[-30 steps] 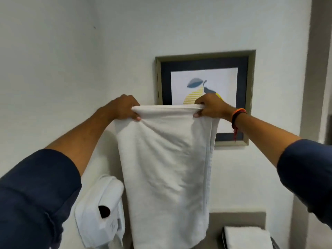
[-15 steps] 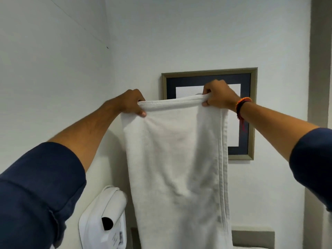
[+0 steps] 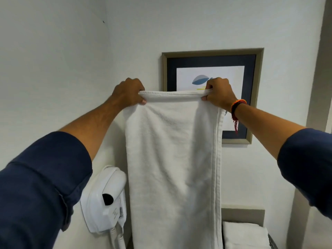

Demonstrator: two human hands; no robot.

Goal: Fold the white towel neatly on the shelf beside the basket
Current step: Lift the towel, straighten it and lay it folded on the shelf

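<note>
Both hands, the left hand (image 3: 128,93) and the right hand (image 3: 219,93), grip the top corners of the long white terry towel (image 3: 172,168), holding it up before the wall. It hangs doubled lengthwise, covering part of a gold-framed picture (image 3: 255,97), beside a white wall-mounted hairdryer (image 3: 106,200).

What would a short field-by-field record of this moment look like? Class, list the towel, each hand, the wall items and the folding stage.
towel: white towel hanging lengthwise in the air, top edge stretched level
left hand: left hand gripping the top left corner
right hand: right hand gripping the top right corner; a red thread band is on the wrist
wall items: framed picture behind the towel; white hair dryer mounted at lower left
lower right: folded white towels
folding stage: doubled over lengthwise, not yet laid down
</note>
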